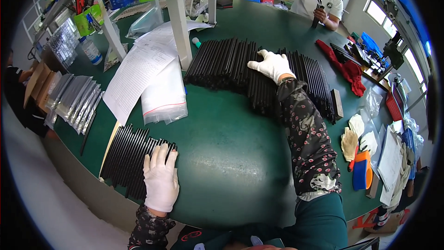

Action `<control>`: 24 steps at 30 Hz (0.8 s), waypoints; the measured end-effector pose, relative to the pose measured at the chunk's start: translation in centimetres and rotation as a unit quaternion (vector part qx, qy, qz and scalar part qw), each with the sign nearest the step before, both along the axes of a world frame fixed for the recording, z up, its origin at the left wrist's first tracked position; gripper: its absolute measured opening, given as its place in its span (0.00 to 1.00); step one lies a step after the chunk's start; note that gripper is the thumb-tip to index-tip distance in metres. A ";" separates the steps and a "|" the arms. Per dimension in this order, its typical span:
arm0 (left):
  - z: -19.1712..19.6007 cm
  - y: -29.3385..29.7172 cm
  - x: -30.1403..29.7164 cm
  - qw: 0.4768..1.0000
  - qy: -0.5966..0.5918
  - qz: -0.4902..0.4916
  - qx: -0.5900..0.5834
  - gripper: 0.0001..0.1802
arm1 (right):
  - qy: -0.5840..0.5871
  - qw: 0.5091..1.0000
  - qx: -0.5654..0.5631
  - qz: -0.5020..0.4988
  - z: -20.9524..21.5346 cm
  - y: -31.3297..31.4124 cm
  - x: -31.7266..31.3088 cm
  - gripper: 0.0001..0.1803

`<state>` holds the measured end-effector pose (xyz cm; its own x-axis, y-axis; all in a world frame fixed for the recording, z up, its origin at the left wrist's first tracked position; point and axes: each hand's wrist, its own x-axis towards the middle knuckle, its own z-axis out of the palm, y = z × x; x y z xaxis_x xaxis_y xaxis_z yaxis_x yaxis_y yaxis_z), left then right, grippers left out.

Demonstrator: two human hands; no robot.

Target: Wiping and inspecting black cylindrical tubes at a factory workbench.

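My left hand (161, 180), in a white glove, lies at the right edge of a small row of thin black rods (124, 155) at the near left. Its fingers are stretched out over the rod ends and seem to hold nothing. Far ahead, my right hand (273, 65), also gloved in white, rests on top of a large heap of black rods (219, 65). Thumb and fingers are spread across the rods. My right forearm, in a dark flowered sleeve, covers part of that heap. A short grey block (337, 104) stands against the heap's right end.
Printed sheets (138, 60) and clear plastic bags (164, 92) lie left of centre beside a white post (179, 28). Bagged bundles (76, 102) sit far left. At right are gloves (349, 143), an orange-and-blue tape roll (362, 171) and a red cloth (344, 67). A co-worker (319, 0) works across the table.
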<state>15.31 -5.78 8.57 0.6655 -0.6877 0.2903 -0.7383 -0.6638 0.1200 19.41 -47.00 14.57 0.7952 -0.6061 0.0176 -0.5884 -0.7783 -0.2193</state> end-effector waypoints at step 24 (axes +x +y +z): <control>9.8 -4.8 1.7 0.974 0.032 -0.215 -0.061 0.26 | -0.311 0.747 0.563 -0.169 -3.8 5.1 -15.2 0.37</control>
<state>17.05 -10.61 18.36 0.3434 -0.8696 0.3548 -0.9331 -0.2729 0.2341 4.21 -41.88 10.75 0.6435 -0.6801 -0.3512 -0.2206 0.2745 -0.9359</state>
